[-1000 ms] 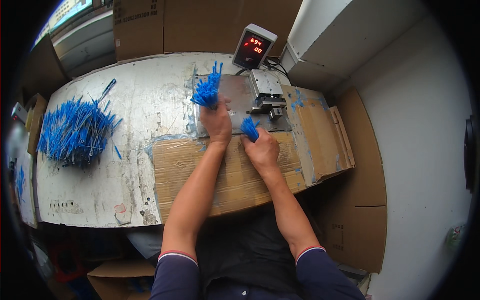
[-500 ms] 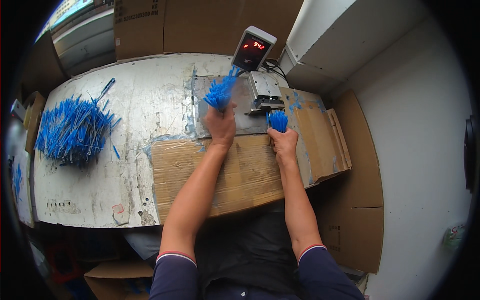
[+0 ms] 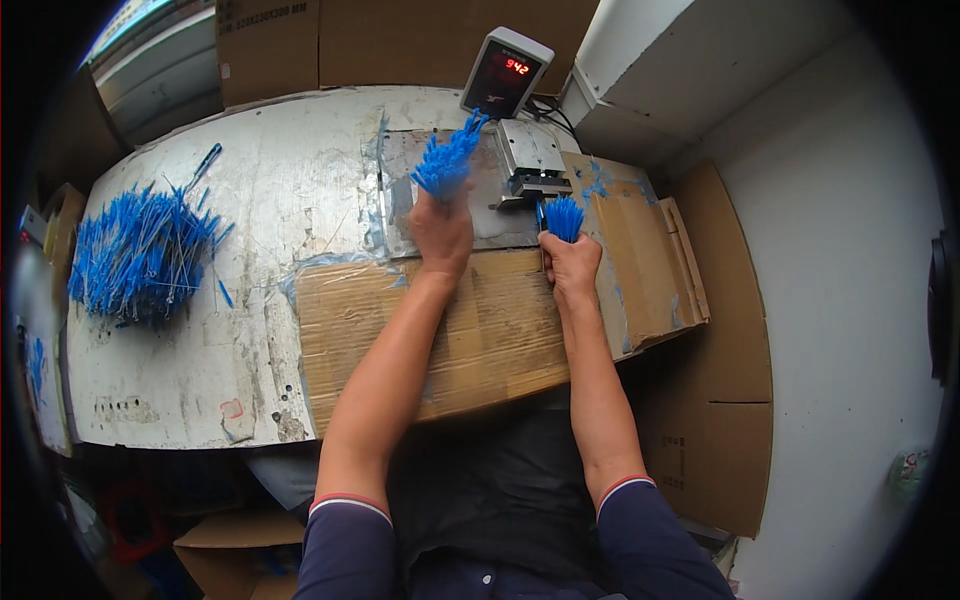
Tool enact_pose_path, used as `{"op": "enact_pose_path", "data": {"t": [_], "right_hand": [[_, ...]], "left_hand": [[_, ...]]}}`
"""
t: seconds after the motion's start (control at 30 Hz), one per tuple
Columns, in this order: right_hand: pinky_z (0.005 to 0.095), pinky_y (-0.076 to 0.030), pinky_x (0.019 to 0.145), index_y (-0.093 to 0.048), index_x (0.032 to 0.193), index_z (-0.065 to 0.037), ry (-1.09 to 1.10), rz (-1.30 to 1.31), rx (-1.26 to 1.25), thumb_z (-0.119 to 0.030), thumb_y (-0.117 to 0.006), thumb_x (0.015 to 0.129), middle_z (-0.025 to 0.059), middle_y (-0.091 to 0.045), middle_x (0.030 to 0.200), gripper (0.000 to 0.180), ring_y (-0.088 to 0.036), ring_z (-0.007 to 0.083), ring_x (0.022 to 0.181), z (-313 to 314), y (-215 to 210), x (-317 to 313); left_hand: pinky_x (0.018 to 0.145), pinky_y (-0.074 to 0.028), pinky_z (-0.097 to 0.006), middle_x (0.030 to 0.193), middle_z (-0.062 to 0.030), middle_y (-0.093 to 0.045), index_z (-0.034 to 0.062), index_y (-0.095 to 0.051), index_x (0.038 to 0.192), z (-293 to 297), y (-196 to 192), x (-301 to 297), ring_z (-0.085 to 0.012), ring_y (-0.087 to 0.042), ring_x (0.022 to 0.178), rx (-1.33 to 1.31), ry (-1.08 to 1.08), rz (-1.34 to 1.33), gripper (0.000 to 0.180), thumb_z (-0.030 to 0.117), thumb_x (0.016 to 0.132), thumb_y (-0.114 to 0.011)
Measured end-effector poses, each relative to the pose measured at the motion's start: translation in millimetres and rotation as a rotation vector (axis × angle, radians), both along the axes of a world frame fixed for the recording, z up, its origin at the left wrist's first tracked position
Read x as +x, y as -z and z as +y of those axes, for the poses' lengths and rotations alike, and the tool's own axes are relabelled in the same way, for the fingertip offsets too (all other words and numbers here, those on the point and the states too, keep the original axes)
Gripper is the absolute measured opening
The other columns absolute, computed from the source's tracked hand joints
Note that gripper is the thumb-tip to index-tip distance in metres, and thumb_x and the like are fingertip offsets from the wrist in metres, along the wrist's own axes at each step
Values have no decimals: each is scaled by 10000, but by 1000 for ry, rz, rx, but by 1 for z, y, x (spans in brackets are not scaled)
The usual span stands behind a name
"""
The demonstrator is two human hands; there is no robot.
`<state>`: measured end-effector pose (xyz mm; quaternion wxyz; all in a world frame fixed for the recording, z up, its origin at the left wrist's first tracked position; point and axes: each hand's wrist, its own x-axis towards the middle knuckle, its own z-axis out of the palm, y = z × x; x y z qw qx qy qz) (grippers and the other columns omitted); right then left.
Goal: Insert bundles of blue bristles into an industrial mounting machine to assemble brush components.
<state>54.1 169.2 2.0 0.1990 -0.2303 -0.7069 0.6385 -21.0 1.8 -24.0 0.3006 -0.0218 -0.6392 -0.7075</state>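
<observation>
- Blue strands (image 3: 140, 255) are in three main places: heaped on the left of your white workbench (image 3: 180, 385), which is stained and scuffed, and bunched in each of your two hands.
- Brown cardboard sheet (image 3: 500, 330) covers the bench's near edge in front of you, beneath your forearms.
- Folded cardboard panel (image 3: 650, 260) sits at the bench's right end, with scraps of blue film on it.
- The heap on your left is loose and tangled, its ends sticking out in many directions.
- Metal plate (image 3: 495, 215) lies just beyond the cardboard sheet, partly hidden behind your left hand.
- Display unit (image 3: 507, 75) stands tilted at the back, showing lit red digits.
- Metal block (image 3: 533, 145) sits in front of the display, at the plate's right side.
- Your left hand (image 3: 441, 235) is closed around the larger bunch (image 3: 447, 160), blue tips fanning upward over the plate; you cannot tell whether it touches the metal.
- Your right hand (image 3: 573, 262) grips the smaller bunch (image 3: 565, 218), tips up, just in front of the block.
- Dark pen-like tool (image 3: 205, 165) lies beside the heap's far edge.
- One loose strand (image 3: 226, 294) lies right of the heap.
</observation>
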Motion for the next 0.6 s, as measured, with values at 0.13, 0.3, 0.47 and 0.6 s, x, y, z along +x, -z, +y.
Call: {"op": "enact_pose_path", "data": {"t": [0.13, 0.3, 0.47, 0.6], "right_hand": [[238, -323, 381, -619, 727, -49, 8, -26, -18, -29, -725, 792, -25, -549, 580, 126, -460, 53, 428, -4, -5, 3], [230, -364, 368, -642, 837, -32, -30, 43, -98, -65, -743, 833, 18, -608, 666, 106, -516, 75, 473, -4, -6, 10], [235, -439, 413, -648, 964, 5, -43, 167, -255, -81, -733, 865, 44, -630, 762, 157, -566, 95, 563, 8, -1, 23], [255, -497, 481, -644, 1015, 17, -65, 237, -293, -51, -727, 887, 45, -623, 770, 166, -585, 116, 601, 3, 5, 21]], "left_hand": [[718, -530, -473, 919, -185, -709, 88, -655, 1074, -2, -12, 8, -412, -686, 849, -278, -93, 0, 136, 135, 947, -651], [722, -506, -533, 899, -205, -679, 95, -625, 1069, 1, -8, 12, -449, -652, 844, -436, 44, 37, 132, 108, 939, -605], [716, -494, -550, 855, -224, -661, 67, -599, 979, 10, -8, 15, -451, -645, 820, -662, 191, 18, 113, 58, 869, -626], [717, -495, -545, 841, -218, -658, 58, -592, 957, 4, -10, 17, -441, -646, 809, -689, 208, 29, 101, 55, 862, -627]]}}
